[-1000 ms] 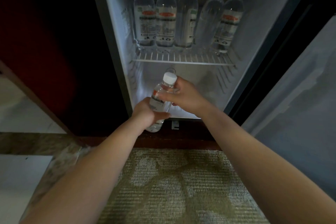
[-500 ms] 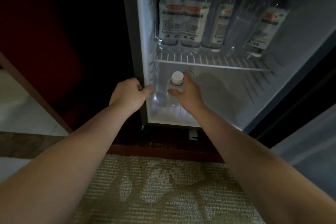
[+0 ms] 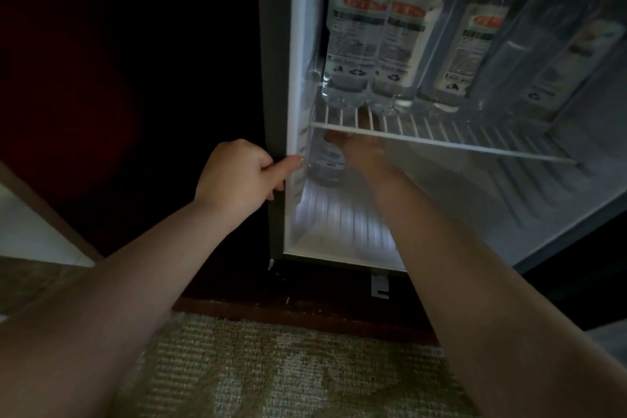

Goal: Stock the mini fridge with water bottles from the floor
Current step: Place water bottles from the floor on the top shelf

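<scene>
Below the wire shelf (image 3: 441, 143), the mini fridge's (image 3: 300, 61) lower compartment is open right of 1 water bottle (image 3: 327, 164) at its far left. A row of bottles (image 3: 410, 44) fills the shelf's far part.

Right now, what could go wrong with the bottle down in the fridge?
The right hand holds the bottle by its top, close under the shelf. Pulling out upward, it might bump the shelf and shake the top bottles. The bottle also looks blurry, so I cannot tell if it stands flat; let go early and it could tip over.
</scene>
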`<action>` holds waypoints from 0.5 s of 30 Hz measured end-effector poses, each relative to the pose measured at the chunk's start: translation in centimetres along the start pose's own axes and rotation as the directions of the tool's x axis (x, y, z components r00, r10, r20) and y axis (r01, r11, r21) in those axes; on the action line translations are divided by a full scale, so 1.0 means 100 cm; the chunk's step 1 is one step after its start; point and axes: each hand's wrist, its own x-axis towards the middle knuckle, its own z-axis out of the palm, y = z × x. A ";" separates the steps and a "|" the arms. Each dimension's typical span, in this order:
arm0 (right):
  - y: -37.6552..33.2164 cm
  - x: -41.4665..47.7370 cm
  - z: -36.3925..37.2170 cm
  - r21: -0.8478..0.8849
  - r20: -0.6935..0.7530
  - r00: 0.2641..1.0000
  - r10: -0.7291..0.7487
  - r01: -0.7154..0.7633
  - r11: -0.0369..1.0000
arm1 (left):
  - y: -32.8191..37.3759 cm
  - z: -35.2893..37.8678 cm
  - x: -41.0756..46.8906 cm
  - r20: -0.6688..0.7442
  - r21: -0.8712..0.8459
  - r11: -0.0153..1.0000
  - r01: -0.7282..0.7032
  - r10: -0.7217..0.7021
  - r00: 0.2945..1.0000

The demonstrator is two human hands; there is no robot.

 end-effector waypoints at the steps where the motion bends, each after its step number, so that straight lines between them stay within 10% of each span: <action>1: -0.002 0.003 0.001 -0.041 0.002 1.000 0.003 -0.003 0.999 | -0.001 0.000 0.001 0.001 -0.006 1.000 -0.004 0.004 1.000; 12: 0.004 -0.009 0.011 0.134 0.023 0.996 0.092 -0.094 0.987 | 0.007 -0.003 0.000 0.042 -0.014 0.999 0.049 -0.048 0.998; 15: 0.010 -0.022 0.008 -0.049 0.059 0.990 0.131 -0.128 0.991 | 0.012 -0.005 -0.001 0.084 -0.002 0.995 0.098 -0.097 0.992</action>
